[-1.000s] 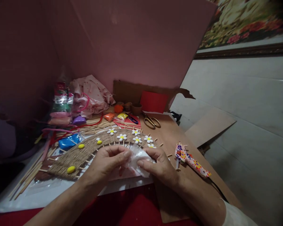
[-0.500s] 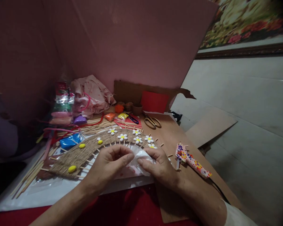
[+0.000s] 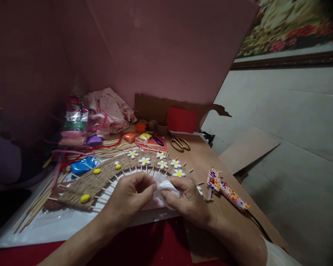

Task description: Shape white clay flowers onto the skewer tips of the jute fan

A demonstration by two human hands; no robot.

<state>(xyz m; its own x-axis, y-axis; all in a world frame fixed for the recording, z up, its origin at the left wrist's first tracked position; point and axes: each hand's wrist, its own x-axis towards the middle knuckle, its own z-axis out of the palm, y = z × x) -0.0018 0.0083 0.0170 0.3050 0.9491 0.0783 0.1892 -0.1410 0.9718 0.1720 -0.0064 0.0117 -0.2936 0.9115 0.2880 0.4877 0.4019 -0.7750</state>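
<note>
My right hand [image 3: 191,202] is closed around a crumpled clear plastic bag [image 3: 164,184] with something white in it. Beside the bag, my left hand [image 3: 127,197] is pinched, thumb against fingertips; whatever it holds is too small or hidden to make out. Just beyond both hands lies a curved twine-woven panel [image 3: 83,183] with wooden sticks poking out along its edges. White daisies with yellow centres, such as one flower [image 3: 144,161], sit on its middle and right. Toward the left are bare yellow ovals [image 3: 85,198], one of them with a white petal beside it [image 3: 117,165].
A flower-patterned glue gun [image 3: 227,190] lies on the brown board at right, its cord trailing. Gold-handled scissors [image 3: 180,143] rest farther back. Bagged clay, including a blue packet [image 3: 84,165], loose sticks [image 3: 34,208] and pink cloth [image 3: 109,112] occupy the left and back.
Both hands stay close together over the panel's inner edge. The bag has been crumpled a little more, and the left fingertips have shifted slightly left and down.
</note>
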